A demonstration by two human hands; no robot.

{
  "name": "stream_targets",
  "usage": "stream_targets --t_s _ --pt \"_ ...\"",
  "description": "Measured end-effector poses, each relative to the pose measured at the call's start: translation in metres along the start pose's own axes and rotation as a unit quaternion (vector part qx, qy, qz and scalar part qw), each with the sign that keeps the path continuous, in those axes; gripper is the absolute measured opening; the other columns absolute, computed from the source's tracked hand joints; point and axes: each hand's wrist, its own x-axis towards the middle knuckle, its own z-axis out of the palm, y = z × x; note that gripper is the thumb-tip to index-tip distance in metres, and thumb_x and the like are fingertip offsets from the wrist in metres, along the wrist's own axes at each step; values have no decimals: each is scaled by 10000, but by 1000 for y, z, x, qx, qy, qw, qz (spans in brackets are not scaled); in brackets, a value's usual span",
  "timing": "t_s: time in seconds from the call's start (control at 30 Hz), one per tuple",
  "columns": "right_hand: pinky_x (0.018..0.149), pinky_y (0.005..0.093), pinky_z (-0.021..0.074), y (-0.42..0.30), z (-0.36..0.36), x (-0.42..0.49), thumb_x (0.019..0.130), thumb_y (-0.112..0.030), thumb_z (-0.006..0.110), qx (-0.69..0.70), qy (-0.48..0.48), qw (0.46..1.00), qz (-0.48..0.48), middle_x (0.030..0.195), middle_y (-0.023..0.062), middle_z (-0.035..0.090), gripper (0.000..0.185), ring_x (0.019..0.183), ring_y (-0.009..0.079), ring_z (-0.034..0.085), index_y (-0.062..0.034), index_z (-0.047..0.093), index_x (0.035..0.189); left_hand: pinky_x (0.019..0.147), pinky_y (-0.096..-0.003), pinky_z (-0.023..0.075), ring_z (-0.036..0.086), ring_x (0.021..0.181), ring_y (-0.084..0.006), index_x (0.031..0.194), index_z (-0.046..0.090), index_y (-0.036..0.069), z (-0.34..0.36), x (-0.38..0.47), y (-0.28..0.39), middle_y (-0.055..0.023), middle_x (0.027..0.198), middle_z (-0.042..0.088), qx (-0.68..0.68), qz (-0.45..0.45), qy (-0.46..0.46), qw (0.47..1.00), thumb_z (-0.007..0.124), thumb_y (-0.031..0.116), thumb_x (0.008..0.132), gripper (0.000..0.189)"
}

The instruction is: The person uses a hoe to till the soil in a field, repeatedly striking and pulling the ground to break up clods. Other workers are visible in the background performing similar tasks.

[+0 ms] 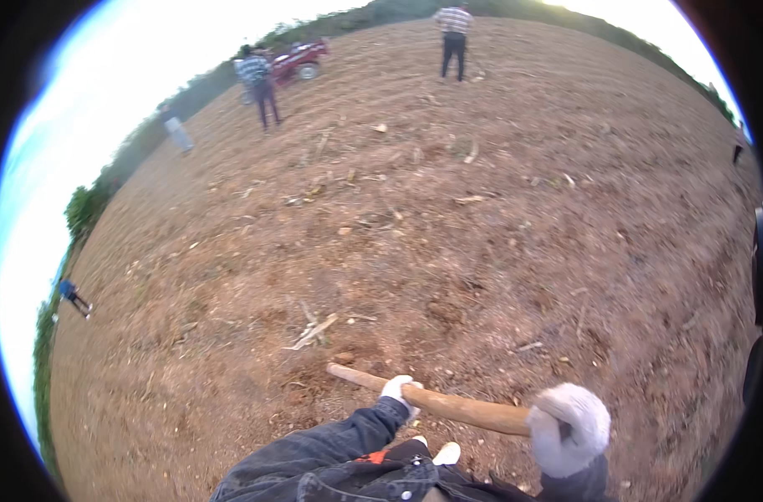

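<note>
A thick wooden tool handle [466, 409] lies slantwise in front of my body, above the ground. My left hand [401, 395], in a white glove, is wrapped around it near its thinner far end, which sticks out to the left. Around the thicker end on the right closes my right hand [568, 430], also in a white glove. No tool head shows in view; my right hand hides that end of the handle. Beneath the handle, my light-coloured shoes [446, 453] stand on the brown soil [381, 263].
Dry stalks [312, 332] and crop scraps litter the field. Farther off stand a person in a plaid shirt [256, 75], another in a striped shirt [454, 22], and a red vehicle [298, 61]. A person in blue [68, 288] is at far left. Dark objects [761, 263] edge the right.
</note>
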Motion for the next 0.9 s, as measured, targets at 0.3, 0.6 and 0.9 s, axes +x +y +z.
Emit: stream_targets --t_s 0.3,0.6,0.9 --pt "662 377 536 21 -12 -9 752 -55 715 -34 -24 996 84 830 119 691 192 702 248 677 -10 687 937 749 -432 491 596 720 -284 828 532 85 32 23 -8 -72 735 599 -32 37 184 982 543 305 872 225" --pt "522 273 493 57 44 54 855 -7 603 50 97 989 101 879 171 631 144 587 177 610 82 634 964 724 -373 525 625 749 -245 887 533 49 13 64 46 -67 786 610 -107 110 189 970 558 172 816 144" --pt "480 253 375 164 122 197 938 -59 523 126 86 986 65 636 36 466 257 542 117 435 73 610 1140 775 -387 483 629 798 -251 851 587 100 -50 161 152 -89 823 644 -99 128 108 981 412 266 938 256"
